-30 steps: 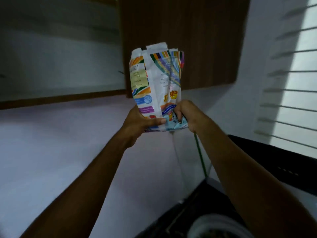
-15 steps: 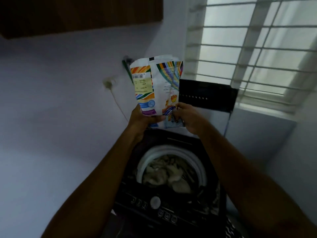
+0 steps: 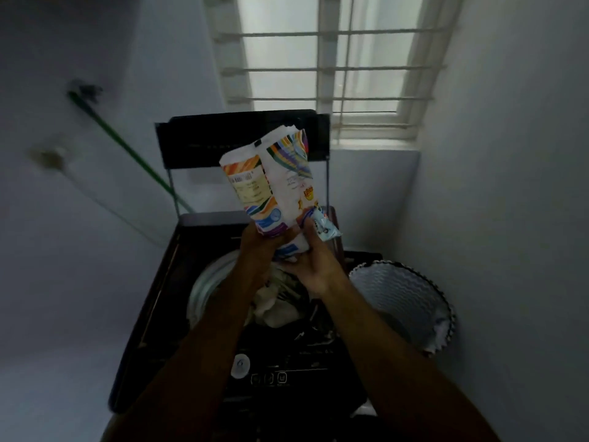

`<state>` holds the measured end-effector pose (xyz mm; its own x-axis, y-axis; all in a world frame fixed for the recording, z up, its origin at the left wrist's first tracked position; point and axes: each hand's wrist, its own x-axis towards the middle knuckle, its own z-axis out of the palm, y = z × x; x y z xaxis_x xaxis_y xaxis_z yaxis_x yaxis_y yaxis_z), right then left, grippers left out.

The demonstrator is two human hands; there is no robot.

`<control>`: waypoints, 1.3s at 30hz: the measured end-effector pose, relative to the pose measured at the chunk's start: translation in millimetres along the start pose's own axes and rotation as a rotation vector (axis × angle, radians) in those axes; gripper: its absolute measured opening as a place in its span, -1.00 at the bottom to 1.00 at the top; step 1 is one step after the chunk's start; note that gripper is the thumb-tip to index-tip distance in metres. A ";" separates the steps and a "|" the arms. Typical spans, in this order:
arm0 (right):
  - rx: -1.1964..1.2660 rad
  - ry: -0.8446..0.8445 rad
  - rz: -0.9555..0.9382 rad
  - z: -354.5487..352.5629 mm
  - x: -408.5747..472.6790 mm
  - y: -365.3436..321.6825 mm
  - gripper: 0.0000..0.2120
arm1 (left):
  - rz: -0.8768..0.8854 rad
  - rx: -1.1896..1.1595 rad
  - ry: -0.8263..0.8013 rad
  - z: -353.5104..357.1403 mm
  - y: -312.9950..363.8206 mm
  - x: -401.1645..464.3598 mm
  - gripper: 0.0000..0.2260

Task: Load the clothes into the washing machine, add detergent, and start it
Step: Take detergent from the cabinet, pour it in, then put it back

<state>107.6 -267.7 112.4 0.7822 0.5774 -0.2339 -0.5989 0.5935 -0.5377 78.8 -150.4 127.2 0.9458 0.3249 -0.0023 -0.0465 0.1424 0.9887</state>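
Both hands are holding the white, rainbow-striped plastic detergent pouch point(image 3: 274, 189) upright above the open drum of the black top-loading washing machine point(image 3: 153, 314). The left hand point(image 3: 255, 250) is gripping its lower edge, fingers curled round it – likely steadying it. The right hand point(image 3: 314, 266) is cupping the base, fingertips pinching the bottom corner, probably to tip it. Pale crumpled clothes point(image 3: 274, 307) are lying in the drum below the 2 hands.

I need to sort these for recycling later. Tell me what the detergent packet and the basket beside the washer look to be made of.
Detergent packet: thin printed plastic film or coated paper, going by its creases and crumpled torn top; which one is unclear. Laundry basket: probably moulded plastic, matte pale wall with a wavy ribbed pattern and a dark scalloped rim.
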 end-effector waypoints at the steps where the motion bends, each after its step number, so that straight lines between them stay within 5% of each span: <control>1: 0.018 0.016 -0.046 -7.5 0.1 -1.8 -0.36 | -0.014 0.020 -0.077 2.7 -4.4 3.6 -0.49; 9: 0.039 0.244 -0.288 -55.7 -6.2 12.3 -0.49 | -0.115 0.143 -0.445 -2.0 -6.6 20.4 -0.59; 16: 0.001 0.501 -0.408 -79.2 -43.0 30.7 -0.20 | -0.139 0.074 -0.617 -10.3 10.3 28.1 -0.55; 21: 0.079 0.555 -0.487 -89.3 -74.7 30.6 -0.42 | -0.134 0.124 -0.686 3.9 21.6 25.7 -0.67; 26: 0.033 0.580 -0.530 -103.4 -104.6 21.6 -0.64 | -0.091 0.216 -0.775 28.9 24.6 25.0 -0.52; 32: -0.059 0.644 -0.530 -113.0 -130.4 14.9 -0.33 | -0.144 0.440 -0.912 57.6 31.8 31.5 -0.56; 39: -0.169 0.600 -0.553 -128.2 -167.1 7.9 -0.74 | -0.034 0.686 -0.781 75.9 17.7 22.1 -0.84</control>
<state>-5.8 -431.4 43.4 0.9434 -0.1976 -0.2664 -0.1050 0.5840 -0.8050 123.3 -211.6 156.0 0.8994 -0.3999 -0.1763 -0.0540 -0.5019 0.8633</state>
